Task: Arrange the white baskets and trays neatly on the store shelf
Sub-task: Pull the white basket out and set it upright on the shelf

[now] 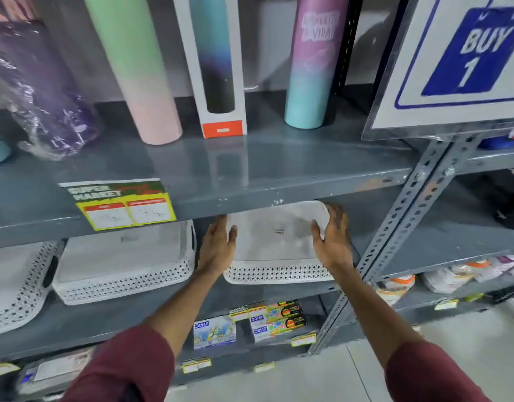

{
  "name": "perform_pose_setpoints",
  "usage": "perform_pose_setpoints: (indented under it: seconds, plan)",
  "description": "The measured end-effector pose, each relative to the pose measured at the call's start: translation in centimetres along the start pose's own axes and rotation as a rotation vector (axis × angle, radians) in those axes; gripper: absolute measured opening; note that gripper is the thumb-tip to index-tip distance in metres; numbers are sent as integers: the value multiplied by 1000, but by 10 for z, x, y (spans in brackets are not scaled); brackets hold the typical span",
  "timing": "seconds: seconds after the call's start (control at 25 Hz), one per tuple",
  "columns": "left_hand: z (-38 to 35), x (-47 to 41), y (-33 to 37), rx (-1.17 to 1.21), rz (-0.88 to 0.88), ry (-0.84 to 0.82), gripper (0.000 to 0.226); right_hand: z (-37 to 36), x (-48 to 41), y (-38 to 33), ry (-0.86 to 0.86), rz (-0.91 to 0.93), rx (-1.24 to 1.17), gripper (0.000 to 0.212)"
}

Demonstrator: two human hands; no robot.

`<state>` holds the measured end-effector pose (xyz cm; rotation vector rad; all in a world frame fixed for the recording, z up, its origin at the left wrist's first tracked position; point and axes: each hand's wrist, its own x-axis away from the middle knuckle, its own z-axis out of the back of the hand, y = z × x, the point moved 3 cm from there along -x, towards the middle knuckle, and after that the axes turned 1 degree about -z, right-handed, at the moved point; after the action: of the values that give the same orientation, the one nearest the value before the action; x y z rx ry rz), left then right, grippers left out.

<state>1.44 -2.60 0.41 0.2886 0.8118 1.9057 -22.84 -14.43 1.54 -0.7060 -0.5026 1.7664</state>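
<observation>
Three white perforated baskets lie upside down on the grey middle shelf (110,320). The right basket (276,242) sits between my hands, partly under the shelf above. My left hand (218,245) presses its left side and my right hand (332,239) grips its right side, thumbs on the upturned base. The middle basket (122,256) rests just left of my left hand. The left basket (12,282) is tilted and cut off by the frame edge.
The upper shelf (250,175) carries tall bottles, a boxed bottle (215,62) and a yellow price tag (119,204). A "BUY 1" sign (458,62) hangs at the right. A perforated metal upright (395,233) stands right of my right hand. Small boxes (250,326) fill the lower shelf.
</observation>
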Motion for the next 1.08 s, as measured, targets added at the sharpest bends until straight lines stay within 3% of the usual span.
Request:
perform_pose_setpoints:
  seconds: [0.12, 0.2, 0.24, 0.32, 0.4, 0.52, 0.64, 0.72, 0.84, 0.92, 1.0, 1.08]
  plan:
    - [-22, -35, 0, 239, 360, -31, 50, -19, -38, 48, -184, -390, -13, 78]
    - [-29, -41, -13, 366, 568, -80, 48, -32, -43, 61, -327, -508, -85, 101]
    - [-39, -50, -16, 381, 634, -103, 46, -32, -51, 65, -389, -551, -133, 97]
    - [-47, -51, -26, 358, 680, -118, 50, -29, -50, 65, -376, -603, -216, 66]
    - [-40, -49, -14, 436, 653, -36, 59, -23, -49, 65, -338, -636, -325, 67]
    - [-30, -47, 3, 644, 657, 123, 44, -15, -53, 63, -229, -581, -379, 71]
    - [-19, -40, 6, 836, 708, 103, 46, -2, -52, 50, -158, -520, -582, 69]
    - [-11, -33, 11, 1078, 606, 200, 47, 14, -47, 38, -84, -547, -719, 70]
    - [-2, -15, 9, 1345, 481, 333, 44, 28, -37, 27, 54, -742, -975, 36]
    - [-1, 0, -1, 1336, 454, 353, 37, 32, -34, 24, 50, -780, -1050, 52]
    - [2, 12, -7, 1346, 474, 358, 46, 29, -33, 28, -5, -767, -1038, 82]
    - [4, 17, -11, 1332, 474, 344, 49, 26, -32, 30, -80, -766, -985, 93]
